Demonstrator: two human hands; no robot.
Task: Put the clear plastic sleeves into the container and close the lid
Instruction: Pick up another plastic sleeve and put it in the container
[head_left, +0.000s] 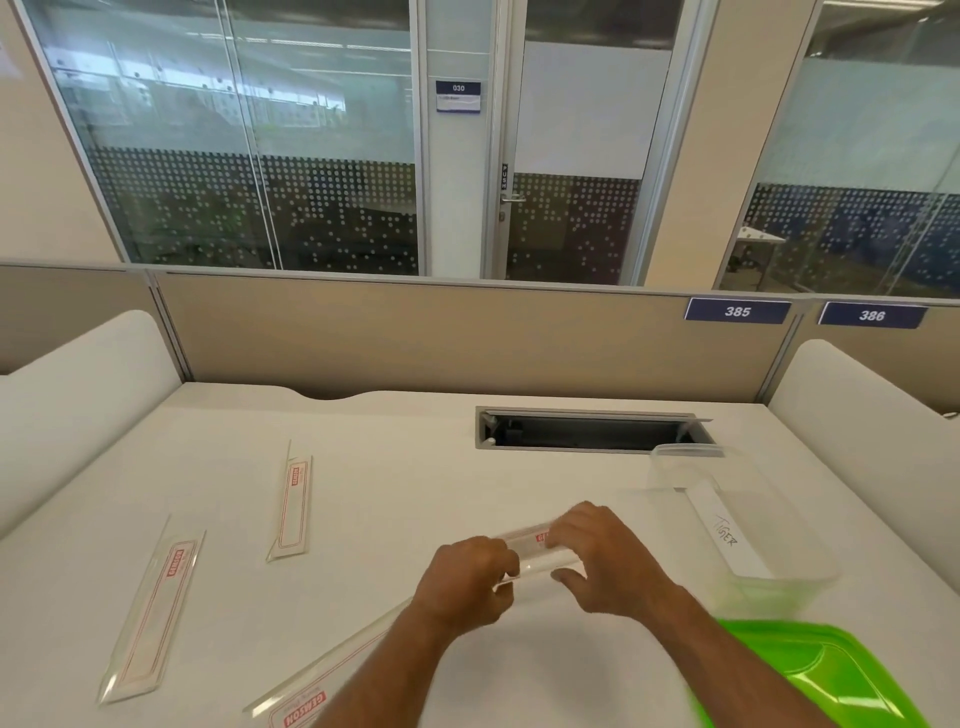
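Observation:
Both hands hold one clear plastic sleeve (532, 551) with red print just above the white desk; my left hand (470, 582) grips its near end and my right hand (602, 551) its far end. A clear container (779, 582) stands open to the right, with a white strip labelled in handwriting (724, 535) inside. Its green lid (821, 675) lies at the near right. Three more sleeves lie on the desk: one at far left (150, 618), one further back (292, 506), one near the bottom edge (306, 701), partly under my left forearm.
An open cable hatch (592, 431) is sunk into the desk behind the container. Beige partition panels (441, 338) close the back, and white curved dividers (78, 395) flank both sides.

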